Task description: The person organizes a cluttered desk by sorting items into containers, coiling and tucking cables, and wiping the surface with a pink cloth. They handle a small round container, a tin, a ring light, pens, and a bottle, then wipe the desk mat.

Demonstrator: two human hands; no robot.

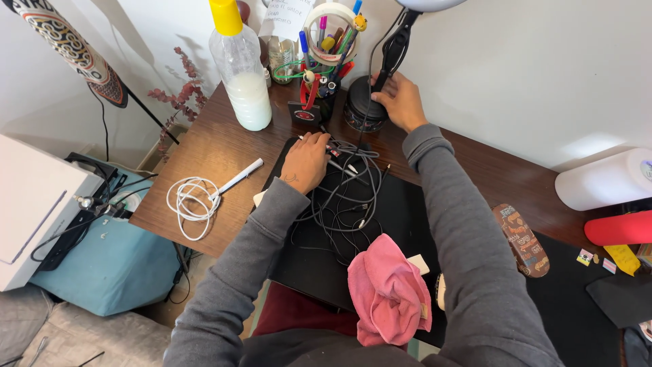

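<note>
**Cable tangle under left hand, lamp base under right**

Left hand [305,162] rests palm-down, fingers loosely spread, on the tangle of dark cables [343,197] heaped on the black mat [401,211]; grip not closed. The heap runs from that hand toward the body, long axis roughly away-to-near; left hand is the nearer. Right hand [401,100] is farther back, closed around the lamp stem [390,58] above its round black base [363,109]. Cables thin, grey-black, looped over one another. A coiled white cable [192,204] lies well apart, left on the wooden desk [204,146]

Home desk: pen cup [326,41], lamp [387,61], sofa [75,333].
</note>
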